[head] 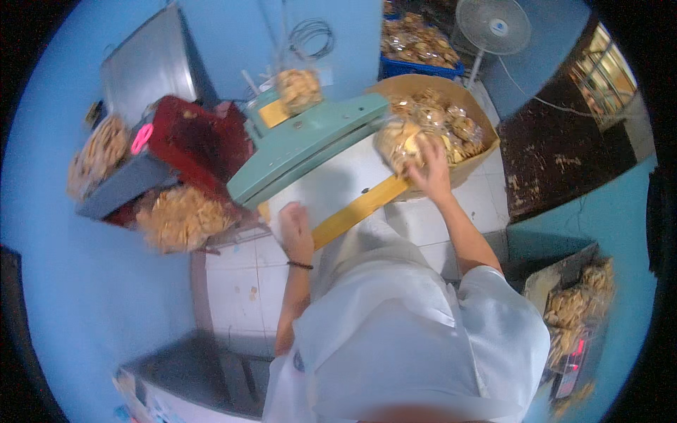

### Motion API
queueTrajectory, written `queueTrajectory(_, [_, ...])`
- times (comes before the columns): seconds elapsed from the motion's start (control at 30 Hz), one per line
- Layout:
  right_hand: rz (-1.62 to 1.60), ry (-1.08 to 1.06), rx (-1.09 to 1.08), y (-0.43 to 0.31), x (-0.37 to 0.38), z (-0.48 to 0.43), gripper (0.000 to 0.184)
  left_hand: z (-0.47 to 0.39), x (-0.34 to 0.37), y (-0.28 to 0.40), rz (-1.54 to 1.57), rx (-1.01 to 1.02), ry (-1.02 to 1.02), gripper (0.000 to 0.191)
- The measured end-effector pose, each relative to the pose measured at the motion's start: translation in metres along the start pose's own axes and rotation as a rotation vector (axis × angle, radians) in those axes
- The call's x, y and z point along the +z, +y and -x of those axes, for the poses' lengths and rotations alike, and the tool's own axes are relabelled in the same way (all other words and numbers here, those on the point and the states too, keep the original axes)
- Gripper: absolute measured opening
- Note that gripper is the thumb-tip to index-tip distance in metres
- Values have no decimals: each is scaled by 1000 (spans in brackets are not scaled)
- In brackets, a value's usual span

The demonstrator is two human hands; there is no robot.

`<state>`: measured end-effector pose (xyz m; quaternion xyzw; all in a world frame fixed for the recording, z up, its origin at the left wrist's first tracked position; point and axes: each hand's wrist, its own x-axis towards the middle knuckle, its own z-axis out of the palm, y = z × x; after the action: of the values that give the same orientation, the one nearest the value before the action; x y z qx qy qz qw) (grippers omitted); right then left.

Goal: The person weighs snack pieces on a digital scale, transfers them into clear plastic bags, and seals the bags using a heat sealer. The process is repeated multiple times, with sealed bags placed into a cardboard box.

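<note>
A green bag-sealing machine [312, 145] stands before me, with a white work plate [333, 180] edged by a yellow strip [359, 212]. My right hand [431, 169] is on a clear plastic bag of chip-like snacks [396, 143] at the plate's right end, over an open cardboard box [489, 150] of similar bags. Near the left end of the plate is my left hand [296, 227], blurred, with nothing visible in it. Another filled bag [299, 90] rests on top of the machine beside a yellow block [274, 113].
At left, more snack bags [182, 219] lie by a dark red cloth or container [195, 143] and pink scissor handles [142, 138]. A blue crate [423, 69] of bags and a standing fan [493, 25] are at the back. Snacks [571, 306] sit by a red digital display at right.
</note>
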<state>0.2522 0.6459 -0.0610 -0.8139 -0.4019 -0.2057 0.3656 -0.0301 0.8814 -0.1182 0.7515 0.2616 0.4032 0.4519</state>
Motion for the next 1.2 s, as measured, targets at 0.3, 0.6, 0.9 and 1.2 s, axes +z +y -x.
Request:
queueTrajectory(0.3, [177,316,560,137,4,-92,55,-5,1,13,-49,-44,17,24])
queueTrajectory(0.6, [-391,23,-391,-109,42,-194,39,-9,1,18,-108,-117,-2,18])
queueTrajectory(0.9, [-261,-53,-729,-233,43,-265,18,-5,-6,16,53,40,-16,22])
queueTrajectory(1.2, [38,-195,-710,-248,54,-223,17,-13,-15,13,458,-293,-26,23])
